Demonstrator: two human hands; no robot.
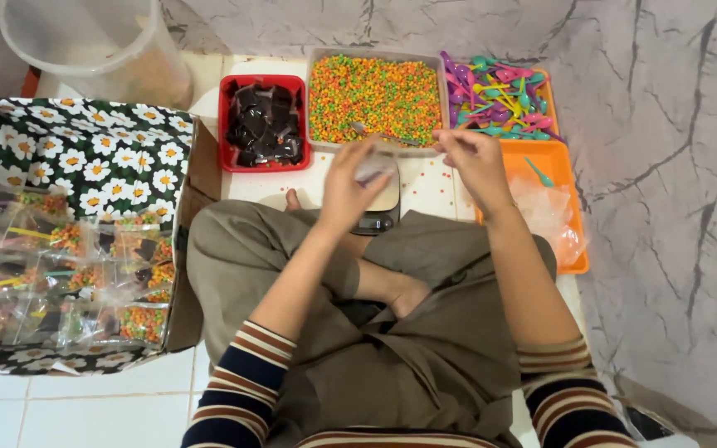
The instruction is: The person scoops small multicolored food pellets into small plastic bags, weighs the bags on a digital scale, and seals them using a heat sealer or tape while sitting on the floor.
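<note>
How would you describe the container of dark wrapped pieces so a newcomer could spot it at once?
Start at the flower-patterned box on the left, then look to its right along the row of three containers in front of the seated person. The red square tub is first in that row, beside the clear tray of multicoloured sprinkles. It alone is red and holds dark, shiny wrapped pieces.

Bright, even light; soft small shadows; the moving hands look a bit blurry; the edges bend slightly.
</note>
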